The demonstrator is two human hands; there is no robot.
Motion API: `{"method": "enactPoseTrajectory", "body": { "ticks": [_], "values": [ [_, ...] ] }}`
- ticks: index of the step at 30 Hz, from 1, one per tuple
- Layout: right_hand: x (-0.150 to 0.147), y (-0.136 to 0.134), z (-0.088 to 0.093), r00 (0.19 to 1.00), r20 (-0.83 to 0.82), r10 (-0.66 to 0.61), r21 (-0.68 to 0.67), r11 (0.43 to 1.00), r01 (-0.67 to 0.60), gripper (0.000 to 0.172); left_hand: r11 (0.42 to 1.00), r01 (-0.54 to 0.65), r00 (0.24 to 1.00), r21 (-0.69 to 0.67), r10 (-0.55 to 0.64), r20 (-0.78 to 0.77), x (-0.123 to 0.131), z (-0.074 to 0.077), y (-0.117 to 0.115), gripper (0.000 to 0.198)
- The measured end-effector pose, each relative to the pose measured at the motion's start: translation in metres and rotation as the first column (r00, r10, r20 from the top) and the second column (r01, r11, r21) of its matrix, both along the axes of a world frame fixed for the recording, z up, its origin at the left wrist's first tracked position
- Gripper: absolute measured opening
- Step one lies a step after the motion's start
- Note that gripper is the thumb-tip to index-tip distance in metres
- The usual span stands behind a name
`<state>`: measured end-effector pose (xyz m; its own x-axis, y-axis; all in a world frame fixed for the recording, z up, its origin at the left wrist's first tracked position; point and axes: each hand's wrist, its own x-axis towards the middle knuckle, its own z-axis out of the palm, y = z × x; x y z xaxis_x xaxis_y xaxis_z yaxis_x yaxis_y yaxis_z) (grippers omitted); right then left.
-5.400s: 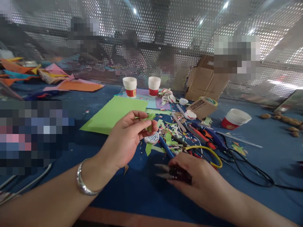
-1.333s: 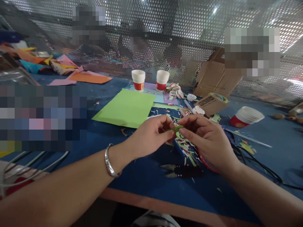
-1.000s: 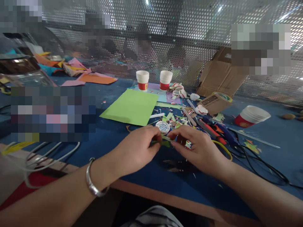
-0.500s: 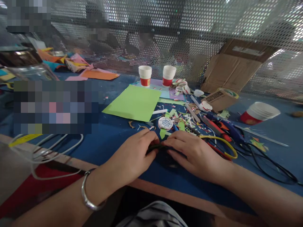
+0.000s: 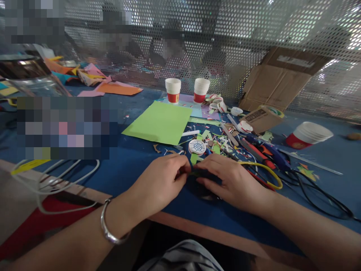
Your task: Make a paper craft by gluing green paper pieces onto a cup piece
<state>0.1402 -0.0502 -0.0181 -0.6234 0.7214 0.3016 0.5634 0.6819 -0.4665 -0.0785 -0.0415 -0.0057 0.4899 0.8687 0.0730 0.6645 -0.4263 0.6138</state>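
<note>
My left hand [image 5: 166, 182] is closed in a pinch, thumb against fingers, above the near part of the blue table. A thin dark green strip [image 5: 194, 173], mostly hidden by my fingers, shows between my two hands. My right hand [image 5: 229, 178] has its fingers curled over the strip's other end, with the thumb lower down. Just beyond my fingertips lies a round white disc [image 5: 197, 146] with a blue grid drawn on it and a green paper tab [image 5: 194, 158] below it. Paper scraps [image 5: 224, 143] spread to its right.
A green paper sheet [image 5: 159, 122] lies ahead. Paper cup stacks [image 5: 173, 90] stand behind, and another cup stack [image 5: 307, 135] tips over at right. Red-handled pliers [image 5: 258, 152], a blue glue gun [image 5: 278, 156], black cable [image 5: 318, 197] and cardboard box [image 5: 279, 82] are on the right; white cable [image 5: 67, 180] left.
My left fingers have shifted slightly toward my right hand, and less of the dark strip shows between them. My right hand stays nearly in place.
</note>
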Motion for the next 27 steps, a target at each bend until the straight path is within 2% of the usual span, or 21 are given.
{"method": "enactPoseTrajectory", "body": {
  "ticks": [3, 6, 10, 13, 16, 18, 20, 22, 27],
  "values": [
    [0.002, 0.001, 0.004, 0.996, -0.087, -0.027, 0.010, 1.000, 0.027, 0.019, 0.994, -0.020, 0.994, -0.109, 0.031, 0.101, 0.000, 0.001, 0.005, 0.007],
    [0.006, 0.002, 0.011, 0.981, -0.170, -0.089, -0.028, 0.996, 0.085, 0.016, 0.973, 0.027, 0.969, -0.228, 0.030, 0.243, 0.003, 0.003, 0.009, 0.001],
    [0.013, 0.004, 0.024, 0.961, -0.199, -0.194, -0.134, 0.976, 0.169, 0.011, 0.910, 0.108, 0.911, -0.401, 0.070, 0.406, 0.013, 0.013, 0.017, 0.007],
    [0.020, 0.006, 0.032, 0.949, -0.203, -0.241, -0.164, 0.964, 0.209, 0.009, 0.816, 0.195, 0.893, -0.544, 0.081, 0.442, 0.023, 0.023, 0.026, 0.009],
    [0.027, 0.008, 0.038, 0.946, -0.213, -0.244, -0.163, 0.964, 0.212, 0.009, 0.734, 0.288, 0.878, -0.615, 0.053, 0.475, 0.031, 0.028, 0.040, 0.014],
    [0.031, 0.010, 0.040, 0.939, -0.229, -0.258, -0.162, 0.961, 0.225, 0.010, 0.639, 0.362, 0.856, -0.678, 0.060, 0.514, 0.035, 0.029, 0.052, 0.019],
    [0.035, 0.012, 0.040, 0.929, -0.238, -0.284, -0.160, 0.955, 0.251, 0.010, 0.519, 0.416, 0.844, -0.747, 0.085, 0.530, 0.039, 0.027, 0.062, 0.021],
    [0.038, 0.013, 0.040, 0.921, -0.247, -0.302, -0.154, 0.950, 0.271, 0.011, 0.443, 0.447, 0.832, -0.777, 0.113, 0.543, 0.042, 0.026, 0.068, 0.022],
    [0.040, 0.015, 0.038, 0.915, -0.260, -0.310, -0.121, 0.950, 0.288, 0.011, 0.384, 0.505, 0.788, -0.773, 0.159, 0.594, 0.047, 0.022, 0.071, 0.026]
  ]
}}
